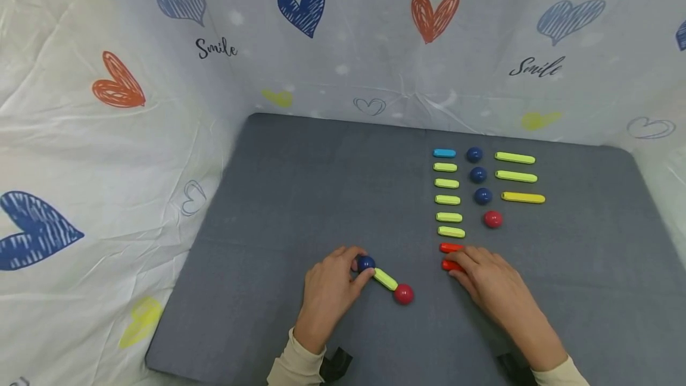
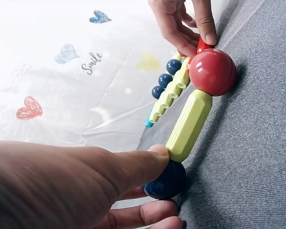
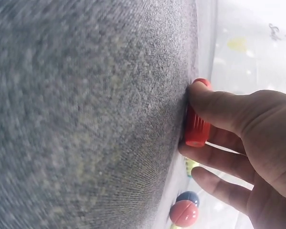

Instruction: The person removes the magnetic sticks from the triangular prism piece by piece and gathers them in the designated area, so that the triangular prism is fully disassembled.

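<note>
My left hand (image 1: 328,290) pinches a dark blue ball (image 1: 367,262) between thumb and fingers. A yellow-green rod (image 2: 189,125) runs end to end from that ball to a glossy red ball (image 1: 404,294), making one slanted piece low over the grey mat. To the right, my right hand (image 1: 495,288) has its thumb and a finger on a short red rod (image 3: 198,128), the lowest in a column of rods. Just above it on the mat lies a second red rod (image 1: 449,247), partly covered by the fingers in the head view.
Above the right hand, several short yellow-green rods (image 1: 447,200) and one light blue rod (image 1: 444,153) form a column. Beside them stand blue balls (image 1: 478,175), another red ball (image 1: 493,219), and longer rods (image 1: 515,176). A heart-printed cloth (image 1: 370,46) rises behind the grey mat (image 1: 300,195).
</note>
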`<state>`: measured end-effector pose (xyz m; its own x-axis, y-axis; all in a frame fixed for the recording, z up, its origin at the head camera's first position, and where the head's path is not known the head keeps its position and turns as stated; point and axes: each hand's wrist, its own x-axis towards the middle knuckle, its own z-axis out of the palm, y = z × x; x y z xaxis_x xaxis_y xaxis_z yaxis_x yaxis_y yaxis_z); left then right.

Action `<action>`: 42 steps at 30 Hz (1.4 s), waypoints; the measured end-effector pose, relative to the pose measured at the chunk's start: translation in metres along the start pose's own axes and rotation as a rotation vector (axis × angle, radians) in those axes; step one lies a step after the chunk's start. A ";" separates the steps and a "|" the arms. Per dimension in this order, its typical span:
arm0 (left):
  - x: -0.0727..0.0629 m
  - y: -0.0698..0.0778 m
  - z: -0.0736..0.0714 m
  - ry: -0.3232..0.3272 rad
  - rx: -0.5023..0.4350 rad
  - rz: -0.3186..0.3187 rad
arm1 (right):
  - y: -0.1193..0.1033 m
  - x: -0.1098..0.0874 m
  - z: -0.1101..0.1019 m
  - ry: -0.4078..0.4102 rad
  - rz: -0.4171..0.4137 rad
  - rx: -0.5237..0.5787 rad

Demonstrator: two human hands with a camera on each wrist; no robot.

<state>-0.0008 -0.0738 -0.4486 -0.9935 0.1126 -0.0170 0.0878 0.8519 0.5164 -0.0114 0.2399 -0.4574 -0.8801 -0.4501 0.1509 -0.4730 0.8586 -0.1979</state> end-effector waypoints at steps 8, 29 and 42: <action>-0.001 0.000 -0.001 0.000 0.002 0.002 | 0.000 0.001 0.003 0.029 -0.021 0.004; -0.005 -0.001 0.000 -0.021 0.005 -0.004 | -0.042 0.012 0.002 0.006 -0.111 0.081; -0.006 -0.002 -0.001 -0.039 0.011 -0.002 | -0.065 0.016 0.017 -0.012 -0.190 0.154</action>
<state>0.0048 -0.0764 -0.4484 -0.9902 0.1300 -0.0515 0.0863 0.8579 0.5064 0.0041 0.1726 -0.4583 -0.7747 -0.6037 0.1882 -0.6300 0.7110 -0.3123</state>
